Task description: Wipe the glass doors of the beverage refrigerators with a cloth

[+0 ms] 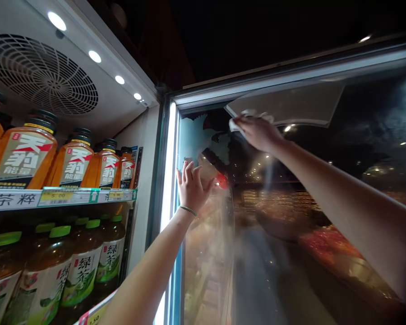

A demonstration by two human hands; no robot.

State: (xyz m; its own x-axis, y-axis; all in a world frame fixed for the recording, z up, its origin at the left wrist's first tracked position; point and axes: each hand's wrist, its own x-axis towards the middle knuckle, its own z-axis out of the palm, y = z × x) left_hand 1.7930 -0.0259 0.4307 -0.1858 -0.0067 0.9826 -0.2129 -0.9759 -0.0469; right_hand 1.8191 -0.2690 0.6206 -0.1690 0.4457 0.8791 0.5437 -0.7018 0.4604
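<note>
The glass door (pixel 277 271) of a drinks fridge stands swung out on the right, misty in places. My left hand (pixel 193 186) lies against the glass near the lit frame edge, fingers spread and holding nothing; a thin band circles its wrist. Higher up and further right, my right hand (pixel 262 134) presses a crumpled white cloth (pixel 236 126) to the pane. Its fingers are wrapped over the cloth, so part of it is hidden. Whether it is fabric or paper I cannot tell. A pale sheet (pixel 287 106) shows on the door just above that hand.
On the left, fridge shelves hold orange-coloured bottles (pixel 76 158) above green-capped tea bottles (pixel 84 266). Price labels line the shelf edge (pixel 13 200). A round fan grille (pixel 43 74) is set in the ceiling beside small lamps. A bright light strip (pixel 169 180) runs down the door frame.
</note>
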